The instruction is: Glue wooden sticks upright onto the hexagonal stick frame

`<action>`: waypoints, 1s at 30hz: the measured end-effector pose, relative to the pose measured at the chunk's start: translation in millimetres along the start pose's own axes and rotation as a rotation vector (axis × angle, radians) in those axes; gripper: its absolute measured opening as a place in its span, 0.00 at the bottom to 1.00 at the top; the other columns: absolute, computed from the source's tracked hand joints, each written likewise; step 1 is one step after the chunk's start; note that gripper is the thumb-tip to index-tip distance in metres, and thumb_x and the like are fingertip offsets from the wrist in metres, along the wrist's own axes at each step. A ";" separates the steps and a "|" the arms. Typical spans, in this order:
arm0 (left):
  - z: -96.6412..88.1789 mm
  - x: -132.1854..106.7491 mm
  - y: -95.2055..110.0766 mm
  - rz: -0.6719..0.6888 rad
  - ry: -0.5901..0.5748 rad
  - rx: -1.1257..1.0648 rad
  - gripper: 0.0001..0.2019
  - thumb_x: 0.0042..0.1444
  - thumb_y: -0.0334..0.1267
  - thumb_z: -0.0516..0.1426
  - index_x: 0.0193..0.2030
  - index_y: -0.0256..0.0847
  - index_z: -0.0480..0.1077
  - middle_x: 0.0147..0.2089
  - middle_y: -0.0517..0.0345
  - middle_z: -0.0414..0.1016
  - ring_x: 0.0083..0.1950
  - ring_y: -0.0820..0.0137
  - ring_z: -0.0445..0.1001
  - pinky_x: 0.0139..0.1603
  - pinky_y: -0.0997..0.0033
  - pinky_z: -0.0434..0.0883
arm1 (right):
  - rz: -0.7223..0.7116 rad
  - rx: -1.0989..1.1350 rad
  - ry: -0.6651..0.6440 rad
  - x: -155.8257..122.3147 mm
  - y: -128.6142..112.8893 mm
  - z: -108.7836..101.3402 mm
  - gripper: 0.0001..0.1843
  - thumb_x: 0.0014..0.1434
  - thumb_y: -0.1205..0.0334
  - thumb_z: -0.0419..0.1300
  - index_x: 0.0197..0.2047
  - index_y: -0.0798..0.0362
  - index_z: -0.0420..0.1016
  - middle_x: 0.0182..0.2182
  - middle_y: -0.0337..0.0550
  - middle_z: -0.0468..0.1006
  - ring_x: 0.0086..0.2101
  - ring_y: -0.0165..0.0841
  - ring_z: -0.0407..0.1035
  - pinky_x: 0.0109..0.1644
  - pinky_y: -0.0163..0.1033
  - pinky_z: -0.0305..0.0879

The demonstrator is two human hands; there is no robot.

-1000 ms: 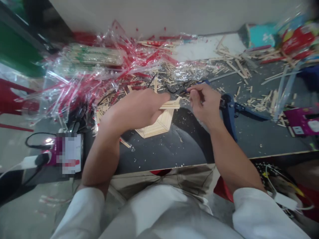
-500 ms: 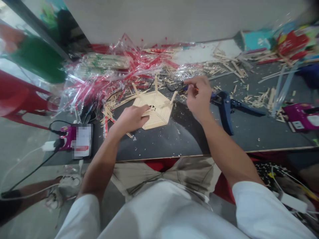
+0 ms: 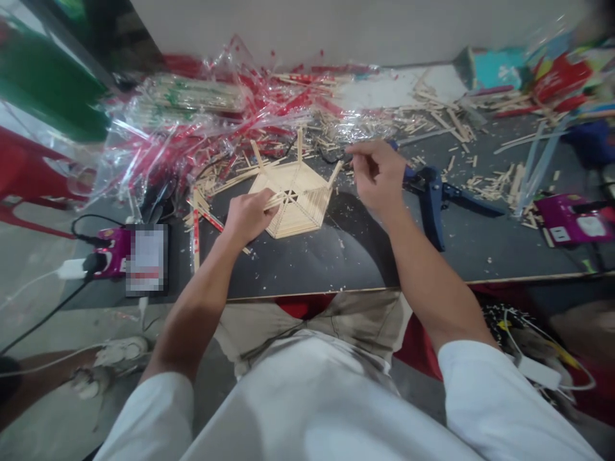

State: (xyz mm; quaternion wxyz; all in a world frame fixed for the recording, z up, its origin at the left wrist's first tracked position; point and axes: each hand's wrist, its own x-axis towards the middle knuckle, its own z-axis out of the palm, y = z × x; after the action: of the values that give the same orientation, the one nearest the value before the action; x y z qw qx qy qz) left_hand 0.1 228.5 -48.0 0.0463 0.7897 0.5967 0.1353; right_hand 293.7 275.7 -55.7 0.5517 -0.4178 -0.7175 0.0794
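Note:
On the dark tabletop lies a flat hexagonal panel (image 3: 302, 214) made of thin wooden sticks, with a small opening at its centre and short stick posts standing at some corners. My left hand (image 3: 252, 216) is over the panel's left side, thumb and fingers closed on a wooden stick (image 3: 275, 200) near the opening. To the right of the panel, my right hand (image 3: 379, 173) is raised with fingers curled and index and thumb brought near each other; what they hold, if anything, is too small to make out. A blue-handled cutter (image 3: 432, 208) lies just right of it.
Clear and red plastic wrappers (image 3: 269, 109) with stick bundles pile up at the back left. Loose stick offcuts (image 3: 494, 182) scatter on the right. A phone (image 3: 147, 259) and a purple power strip (image 3: 113, 250) with cables sit at the left edge; another purple strip (image 3: 571, 218) is at right.
The view has shifted slightly, so the table appears higher. My left hand has drawn back a little from the panel's opening, uncovering more of it. My right hand's fingers have moved slightly apart.

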 end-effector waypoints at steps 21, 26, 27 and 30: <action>-5.6 -4.8 11.1 0.075 -0.059 -0.006 0.13 0.67 0.46 0.56 0.48 0.41 0.76 0.35 0.51 0.81 0.38 0.61 0.80 0.37 0.67 0.66 | -0.009 -0.036 -0.036 -1.2 -6.4 -1.6 0.15 0.71 0.45 0.54 0.45 0.40 0.79 0.30 0.40 0.77 0.21 0.31 0.61 0.26 0.43 0.62; -8.0 -4.6 11.5 0.075 -0.083 -0.014 0.14 0.68 0.44 0.55 0.52 0.40 0.76 0.38 0.49 0.83 0.41 0.59 0.81 0.38 0.66 0.67 | -0.025 -0.025 -0.001 -0.5 -10.5 -1.8 0.13 0.70 0.48 0.55 0.43 0.42 0.80 0.27 0.39 0.75 0.20 0.31 0.60 0.24 0.42 0.59; -8.3 -4.6 11.6 0.071 -0.089 -0.018 0.14 0.68 0.43 0.55 0.52 0.39 0.76 0.38 0.49 0.83 0.41 0.59 0.81 0.38 0.66 0.67 | -0.027 -0.025 0.003 -0.5 -10.9 -2.0 0.13 0.70 0.49 0.56 0.43 0.42 0.80 0.27 0.39 0.76 0.20 0.31 0.61 0.24 0.42 0.59; -8.7 -4.4 11.4 0.063 -0.102 -0.027 0.14 0.67 0.43 0.55 0.52 0.40 0.76 0.39 0.49 0.83 0.41 0.59 0.81 0.38 0.66 0.67 | -0.029 -0.028 -0.001 -0.1 -10.9 -2.8 0.12 0.70 0.50 0.56 0.43 0.41 0.81 0.29 0.40 0.78 0.21 0.32 0.62 0.26 0.43 0.62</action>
State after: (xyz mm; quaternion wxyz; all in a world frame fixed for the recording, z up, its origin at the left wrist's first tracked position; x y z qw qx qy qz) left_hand 7.3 220.3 -37.7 0.0833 0.8131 0.5666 0.1042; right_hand 290.5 267.7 -48.4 0.5466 -0.4149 -0.7248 0.0614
